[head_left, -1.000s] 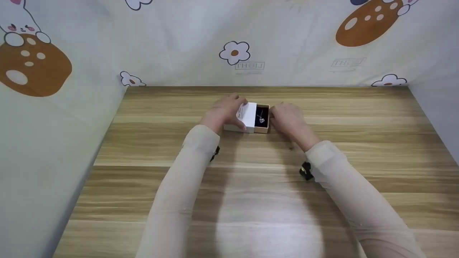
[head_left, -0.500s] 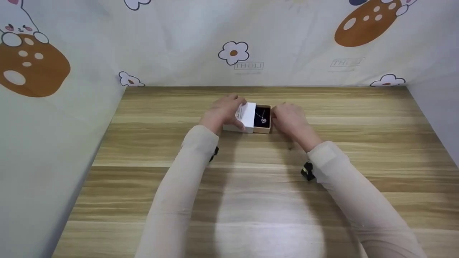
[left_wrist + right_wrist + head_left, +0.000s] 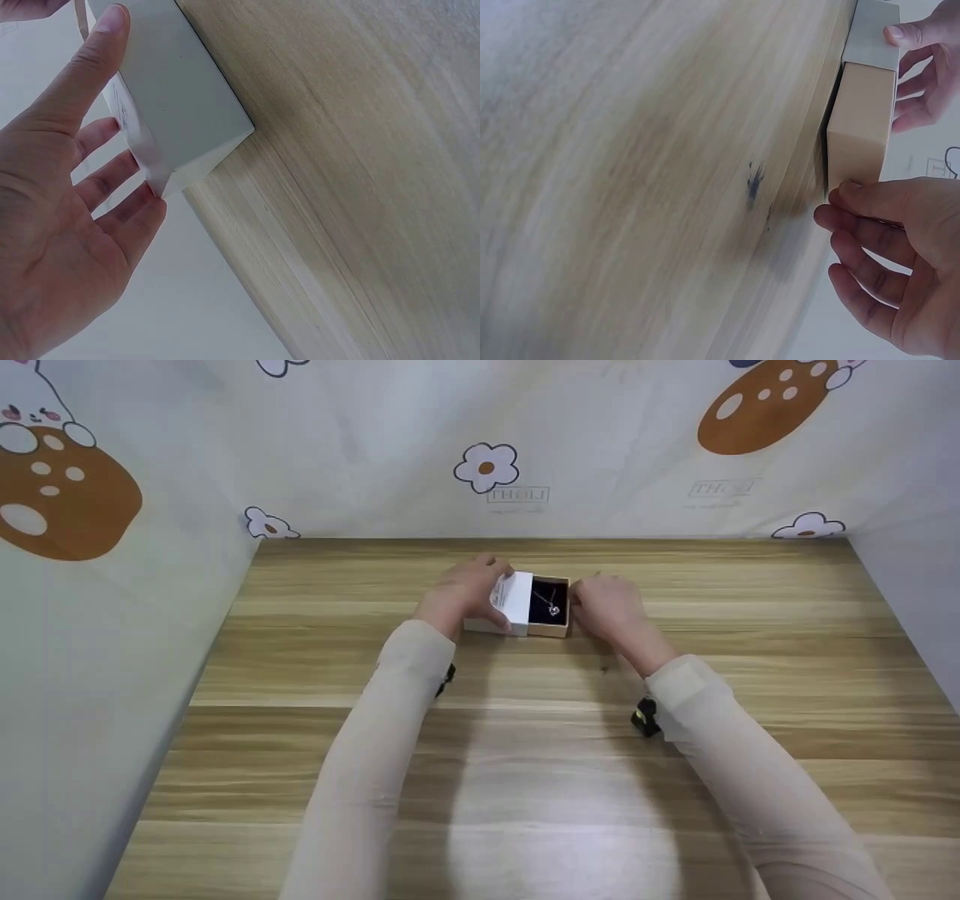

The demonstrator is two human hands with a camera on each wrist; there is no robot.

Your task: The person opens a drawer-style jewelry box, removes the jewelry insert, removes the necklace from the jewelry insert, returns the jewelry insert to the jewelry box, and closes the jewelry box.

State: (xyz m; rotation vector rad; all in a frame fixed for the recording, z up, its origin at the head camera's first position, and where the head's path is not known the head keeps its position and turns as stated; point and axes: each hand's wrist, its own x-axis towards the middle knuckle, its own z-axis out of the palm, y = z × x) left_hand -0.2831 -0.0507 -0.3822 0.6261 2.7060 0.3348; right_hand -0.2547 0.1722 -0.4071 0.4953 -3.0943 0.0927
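A small jewelry box lies on the table, its white sleeve (image 3: 516, 598) drawn partly off a tan inner tray (image 3: 548, 631). Inside the tray a silver necklace (image 3: 553, 610) with a heart-shaped pendant rests on dark lining. My left hand (image 3: 466, 591) grips the sleeve from the left, the thumb (image 3: 97, 56) on its near side and the other fingers across the top and far side. At the right end, my right hand (image 3: 609, 604) has its thumb and curled index finger pinching the tray's end wall; its other fingers (image 3: 862, 274) are bent below, holding nothing.
The wood-grain table (image 3: 555, 780) runs back to a pale patterned curtain (image 3: 375, 450) close behind the box. A small dark mark (image 3: 754, 184) shows on the tabletop near the right hand. Black wrist cameras (image 3: 646, 717) sit under both cuffs.
The right hand has moved slightly to the right with the tray, which sticks out farther from the sleeve. More of the lining and necklace shows. The left hand keeps its grip on the sleeve.
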